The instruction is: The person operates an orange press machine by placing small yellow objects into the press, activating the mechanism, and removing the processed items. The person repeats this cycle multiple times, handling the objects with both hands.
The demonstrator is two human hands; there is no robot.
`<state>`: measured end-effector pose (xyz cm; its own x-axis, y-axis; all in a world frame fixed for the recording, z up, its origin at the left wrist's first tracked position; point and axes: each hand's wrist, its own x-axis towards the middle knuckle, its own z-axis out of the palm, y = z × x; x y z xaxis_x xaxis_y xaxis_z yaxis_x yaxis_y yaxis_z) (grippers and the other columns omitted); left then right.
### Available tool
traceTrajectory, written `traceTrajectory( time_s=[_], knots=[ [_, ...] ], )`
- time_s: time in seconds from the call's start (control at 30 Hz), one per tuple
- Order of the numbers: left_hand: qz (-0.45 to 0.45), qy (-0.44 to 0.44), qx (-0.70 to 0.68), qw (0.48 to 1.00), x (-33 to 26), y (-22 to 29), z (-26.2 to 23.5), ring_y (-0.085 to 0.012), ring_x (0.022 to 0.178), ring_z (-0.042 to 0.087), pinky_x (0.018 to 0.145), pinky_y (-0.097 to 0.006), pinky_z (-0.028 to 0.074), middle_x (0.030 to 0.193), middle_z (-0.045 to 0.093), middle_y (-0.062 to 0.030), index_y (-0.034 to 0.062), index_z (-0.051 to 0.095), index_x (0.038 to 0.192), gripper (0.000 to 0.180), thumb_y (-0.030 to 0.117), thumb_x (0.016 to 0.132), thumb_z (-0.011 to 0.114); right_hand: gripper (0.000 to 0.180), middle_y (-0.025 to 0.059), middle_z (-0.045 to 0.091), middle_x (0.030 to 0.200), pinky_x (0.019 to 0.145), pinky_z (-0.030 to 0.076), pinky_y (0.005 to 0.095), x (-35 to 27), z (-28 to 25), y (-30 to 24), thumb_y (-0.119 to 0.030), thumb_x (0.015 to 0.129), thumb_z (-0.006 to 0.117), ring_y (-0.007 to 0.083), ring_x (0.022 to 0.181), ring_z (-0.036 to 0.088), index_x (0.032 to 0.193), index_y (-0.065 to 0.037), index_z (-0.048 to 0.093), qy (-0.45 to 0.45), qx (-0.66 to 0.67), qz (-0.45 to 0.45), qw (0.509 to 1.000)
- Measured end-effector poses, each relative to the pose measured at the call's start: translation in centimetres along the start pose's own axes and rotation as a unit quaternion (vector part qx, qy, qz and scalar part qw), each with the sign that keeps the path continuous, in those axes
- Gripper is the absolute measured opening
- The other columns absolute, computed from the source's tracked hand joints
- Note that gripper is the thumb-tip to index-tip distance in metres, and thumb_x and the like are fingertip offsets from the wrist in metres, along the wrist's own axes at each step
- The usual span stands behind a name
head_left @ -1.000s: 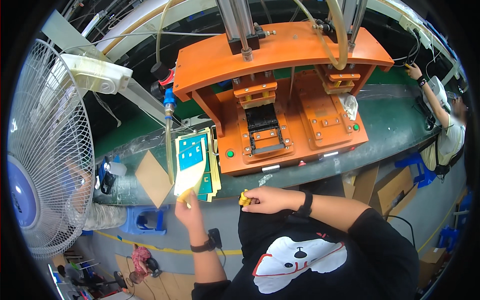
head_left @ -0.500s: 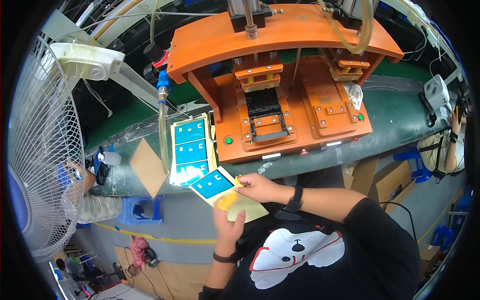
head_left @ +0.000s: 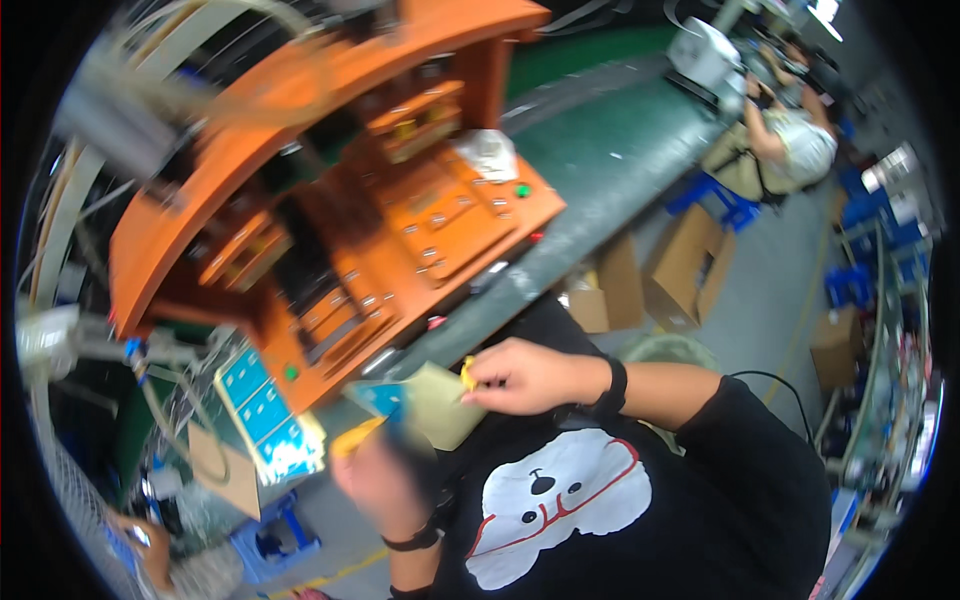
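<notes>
Pinched yellow tab (head_left: pixel 467 373) with right hand (head_left: pixel 530 375), gripped card (head_left: pixel 430 400) with blurred left hand (head_left: pixel 375 470). Best peeled slowly, card held flat, near press (head_left: pixel 400 220).

view swung right, card (head_left: pixel 435 400) now lower, both hands gripping

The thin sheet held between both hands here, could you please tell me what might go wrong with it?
1. The right hand pinches the thin sheet with a small yellow piece at its edge; the sheet might crease or slip.
2. The left hand is blurred, so its grip cannot be judged.
3. The stack of blue panels sits near the bench edge; an elbow might knock it.
</notes>
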<state>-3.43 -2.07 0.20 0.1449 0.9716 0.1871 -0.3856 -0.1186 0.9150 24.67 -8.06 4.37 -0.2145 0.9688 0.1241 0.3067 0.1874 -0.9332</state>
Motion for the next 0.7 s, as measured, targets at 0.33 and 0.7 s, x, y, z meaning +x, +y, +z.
traceTrajectory(
  time_s=[0.33,0.7],
  knots=[
    [-0.117,-0.154,-0.165,0.967,2.7,0.1,4.3,-0.0255,0.110,0.070,0.097,-0.041,0.056,0.122,0.070,-0.0156,-0.0020,0.055,0.133,0.032,0.018,0.109,0.053,0.017,0.0002,0.067,0.080,0.053,0.045,0.0269,-33.7,-4.2,18.7,-0.014,0.099,0.064,0.0097,0.061,0.057,0.109,-0.003,0.072,0.581,0.064,0.480,0.654],
    [-0.147,-0.150,0.027,0.977,1.5,-3.6,4.5,-0.0130,0.094,0.065,0.088,-0.027,0.050,0.110,0.071,-0.0080,-0.0006,0.064,0.118,0.017,0.003,0.101,0.065,0.038,0.0231,0.076,0.105,0.092,0.055,0.0450,-47.9,3.3,23.9,-0.029,0.092,0.073,0.0375,0.104,0.073,0.111,0.003,0.071,0.520,-0.054,0.637,0.567]
  ],
)
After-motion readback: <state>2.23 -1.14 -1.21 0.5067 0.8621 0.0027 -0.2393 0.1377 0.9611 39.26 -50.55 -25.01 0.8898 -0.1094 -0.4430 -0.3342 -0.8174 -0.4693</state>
